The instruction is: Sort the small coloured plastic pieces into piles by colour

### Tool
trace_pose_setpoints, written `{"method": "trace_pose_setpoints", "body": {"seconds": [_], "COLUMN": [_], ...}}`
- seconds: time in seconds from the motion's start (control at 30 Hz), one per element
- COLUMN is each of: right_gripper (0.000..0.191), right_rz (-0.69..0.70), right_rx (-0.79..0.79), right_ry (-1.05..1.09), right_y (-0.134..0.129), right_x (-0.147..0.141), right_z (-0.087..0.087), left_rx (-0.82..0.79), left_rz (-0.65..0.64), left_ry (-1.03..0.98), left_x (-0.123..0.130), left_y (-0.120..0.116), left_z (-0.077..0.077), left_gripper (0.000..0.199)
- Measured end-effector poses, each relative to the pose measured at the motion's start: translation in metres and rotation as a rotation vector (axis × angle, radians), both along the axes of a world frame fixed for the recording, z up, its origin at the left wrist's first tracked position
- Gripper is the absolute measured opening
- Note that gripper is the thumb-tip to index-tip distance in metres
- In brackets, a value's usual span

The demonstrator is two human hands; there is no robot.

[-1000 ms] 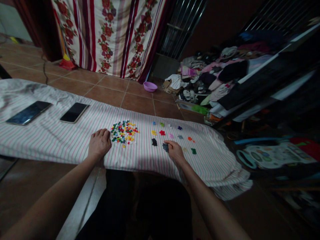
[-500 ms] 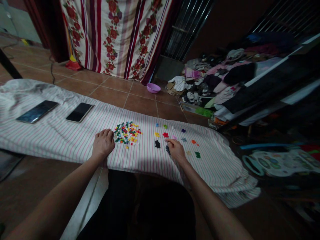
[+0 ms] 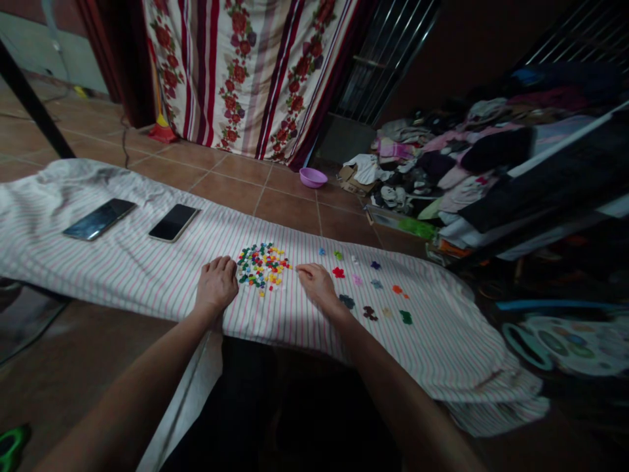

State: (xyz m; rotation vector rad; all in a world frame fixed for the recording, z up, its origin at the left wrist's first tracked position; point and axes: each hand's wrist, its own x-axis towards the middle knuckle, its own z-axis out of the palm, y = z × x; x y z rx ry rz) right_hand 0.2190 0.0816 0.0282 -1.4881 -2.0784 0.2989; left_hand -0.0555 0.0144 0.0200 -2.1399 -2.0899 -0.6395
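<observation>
A loose pile of small multicoloured pieces, like tiny beads or blocks, lies on the striped cloth. Beside the pile's left edge my left hand rests palm down on the cloth, fingers loosely bent, with nothing seen in it. My right hand is just right of the pile, thumb and fingertips pinched together; whatever they hold is too small to make out. Small one-colour groups lie to its right, among them red pieces, dark grey pieces, brown pieces and green pieces.
Two phones lie on the cloth at the left, a larger one and a smaller one. Beyond the cloth's far edge, a purple basin stands on the tiled floor. Heaped clothes fill the back right.
My right hand has moved left from the one-colour groups to the pile's right side, uncovering the brown pieces. The left hand keeps its place by the pile. The whole view has shifted slightly.
</observation>
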Motion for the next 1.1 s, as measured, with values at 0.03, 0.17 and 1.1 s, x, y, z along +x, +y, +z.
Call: {"method": "trace_pose_setpoints", "body": {"seconds": [0.03, 0.17, 1.1], "right_gripper": [0.026, 0.025, 0.034], "right_rz": [0.01, 0.041, 0.044], "right_rx": [-0.002, -0.007, -0.082], "right_ry": [-0.015, -0.07, -0.393], "right_y": [0.003, 0.017, 0.079], "right_x": [-0.007, -0.033, -0.121], "right_z": [0.0, -0.001, 0.009], "left_rx": [0.004, 0.017, 0.011], "left_rz": [-0.001, -0.003, -0.003], "left_ry": [0.004, 0.014, 0.011], "left_x": [0.0, 0.0, 0.002], "left_y": [0.0, 0.001, 0.002], "left_z": [-0.001, -0.004, -0.003], "left_gripper": [0.026, 0.026, 0.024]}}
